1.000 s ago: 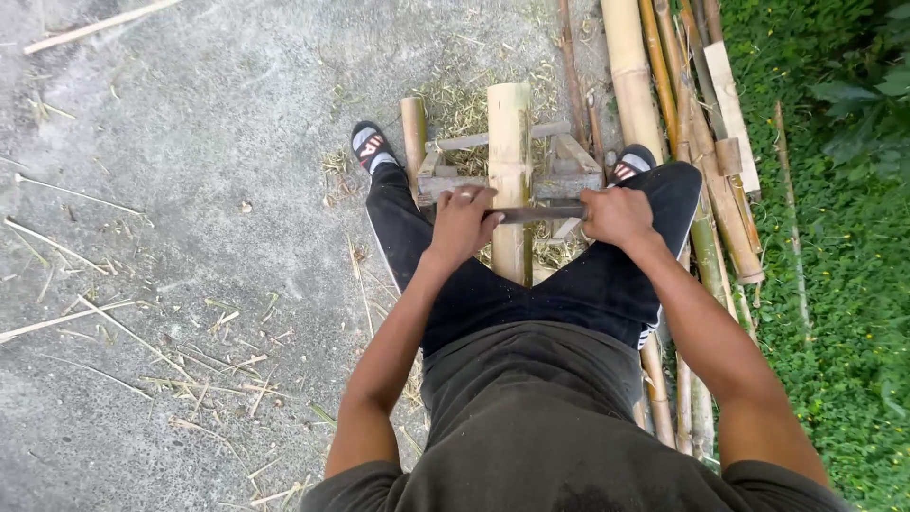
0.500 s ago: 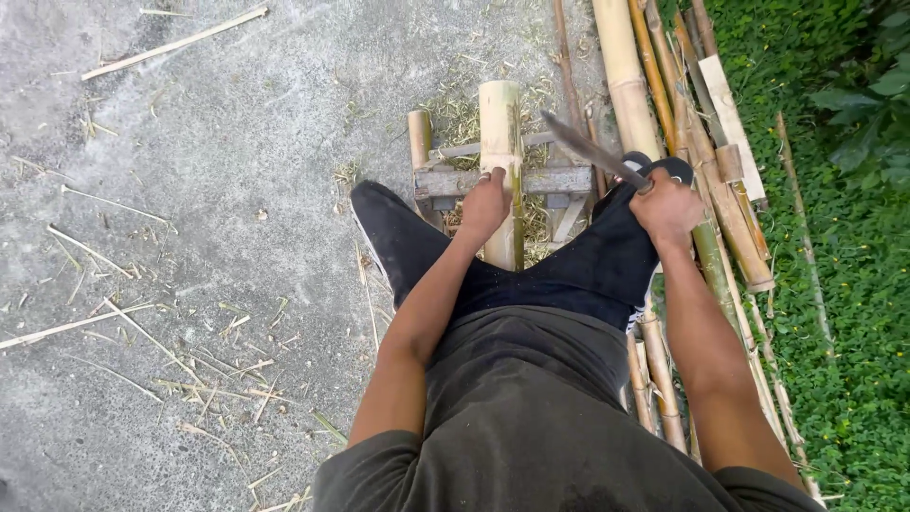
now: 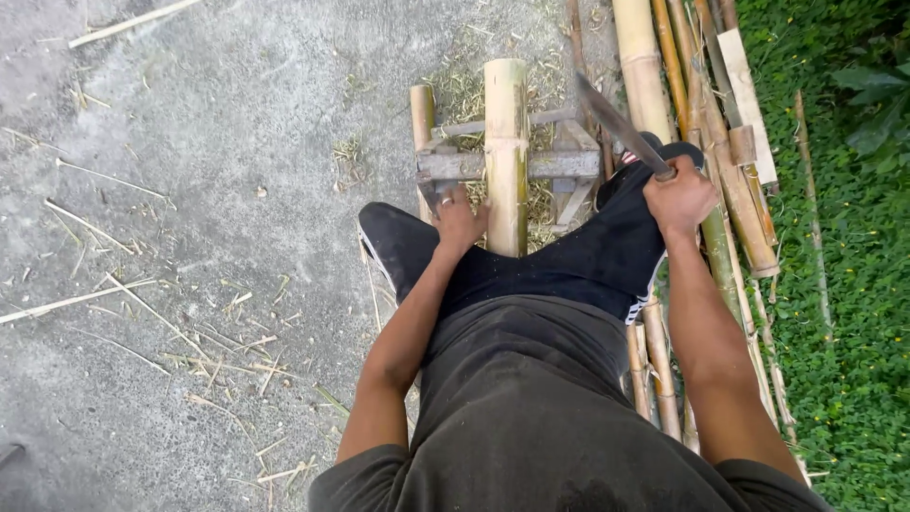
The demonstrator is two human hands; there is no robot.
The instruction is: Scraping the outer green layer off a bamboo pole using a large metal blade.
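The left hand (image 3: 459, 220) curls its fingers against the upright bamboo (image 3: 506, 152) at the wooden frame (image 3: 474, 166), while the right hand (image 3: 678, 199) fists a raised knife (image 3: 616, 123).

Soft, even daylight with no hard shadows; sharp around the upright pale bamboo pole (image 3: 505, 152) (edges bend slightly outward).

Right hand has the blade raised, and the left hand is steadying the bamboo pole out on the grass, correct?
Not on the grass. The head view shows the left hand against the bamboo pole on a wooden rack over concrete ground; the right hand does hold the blade raised.
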